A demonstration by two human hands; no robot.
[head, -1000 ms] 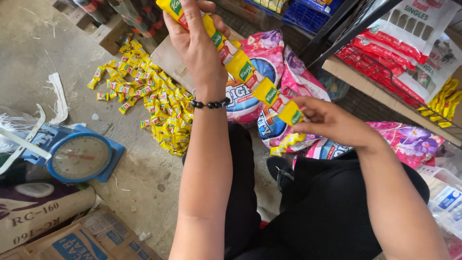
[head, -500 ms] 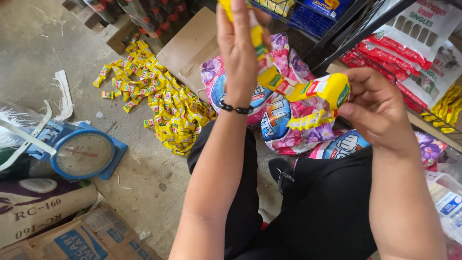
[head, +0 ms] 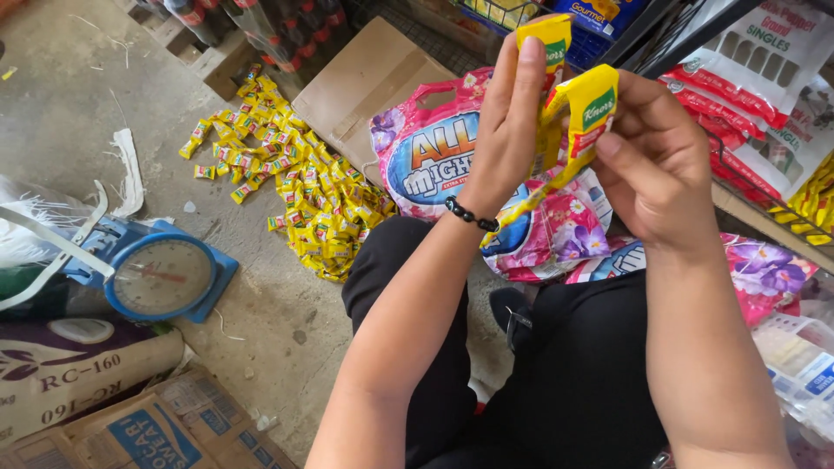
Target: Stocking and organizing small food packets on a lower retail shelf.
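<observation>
A strip of joined yellow sachets [head: 556, 148] was held up in front of the person's chest, between both hands, above their black-clad lap. Half a second earlier the strip had hung longer and looser between the hands; a second earlier it had stretched out in a long diagonal line. Now it was gathered into a short folded bunch, which suggests the strip was being folded up sachet by sachet. The left hand [head: 512, 130], wearing a black bead bracelet [head: 471, 214] at the wrist, was closed flat-fingered against the upper sachets, pinching them. The right hand [head: 651, 165] gripped the folded end with thumb and fingers, closed on the strip. Behind the hands lay pink and blue detergent bags [head: 452, 156], partly covered. On the concrete floor [head: 87, 95] to the left sat a loose pile of yellow sachet strips [head: 304, 200], well apart from the hands. Nearer the left edge stood a blue dial weighing scale [head: 161, 276], with sacks and cardboard boxes [head: 130, 417] beside it.
</observation>
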